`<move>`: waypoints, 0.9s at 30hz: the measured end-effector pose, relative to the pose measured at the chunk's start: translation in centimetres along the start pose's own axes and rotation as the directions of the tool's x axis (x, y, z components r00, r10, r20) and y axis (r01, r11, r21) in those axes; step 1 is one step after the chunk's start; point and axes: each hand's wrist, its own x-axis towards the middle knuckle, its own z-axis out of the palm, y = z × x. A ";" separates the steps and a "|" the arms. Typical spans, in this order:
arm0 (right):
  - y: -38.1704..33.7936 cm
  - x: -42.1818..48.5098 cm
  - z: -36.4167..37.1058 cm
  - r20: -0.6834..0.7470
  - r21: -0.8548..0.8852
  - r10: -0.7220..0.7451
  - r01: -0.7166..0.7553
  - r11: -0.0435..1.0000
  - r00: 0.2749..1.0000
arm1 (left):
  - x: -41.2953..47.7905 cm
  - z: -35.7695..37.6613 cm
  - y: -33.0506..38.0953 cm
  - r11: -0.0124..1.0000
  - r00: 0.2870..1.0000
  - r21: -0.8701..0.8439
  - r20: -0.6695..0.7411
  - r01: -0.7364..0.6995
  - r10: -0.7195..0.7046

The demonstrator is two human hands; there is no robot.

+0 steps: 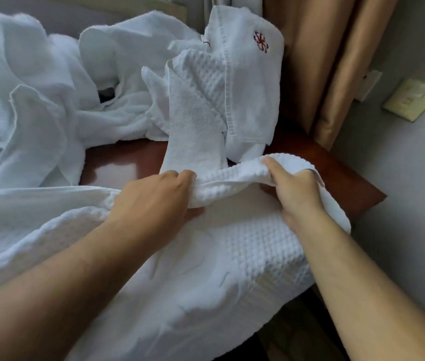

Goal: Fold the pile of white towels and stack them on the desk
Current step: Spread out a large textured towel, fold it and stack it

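So the big waffle-weave towel (232, 256) takes up most of the near side, spread over the front of the desk (117, 162) and hanging off its near edge. Behind it, the pile of white towels (50, 87) sits crumpled across the back left of the same reddish wood top. Tan curtains (331, 61) hang at the back right. One towel with a red stitched emblem (253, 74) stands up at the right end of the pile, next to the curtains. The left hand (154, 196) and right hand (297, 194) both have their fingers curled tight around the waffle towel's bunched far edge, lifted a bit off the desk. A small switch plate (413, 99) is on the wall at right.
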 end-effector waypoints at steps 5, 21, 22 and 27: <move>0.4 1.4 1.6 0.071 -0.001 -0.076 0.077 0.997 0.995 | 0.5 -0.2 -1.0 0.986 0.982 0.099 -0.126 -0.131 0.143; 0.5 2.0 -1.4 -0.109 -0.047 -0.232 0.228 0.973 0.967 | -1.8 0.2 0.9 0.857 0.806 0.174 -0.292 -0.484 0.515; 0.3 1.8 -1.6 -0.101 -0.050 -0.252 0.248 0.968 0.963 | -1.8 0.1 1.0 0.855 0.809 0.159 -0.278 -0.493 0.518; 0.8 1.5 -2.5 0.077 -0.523 -0.216 0.224 0.822 0.973 | -1.9 -0.4 1.3 0.864 0.829 0.076 -0.253 -0.497 0.499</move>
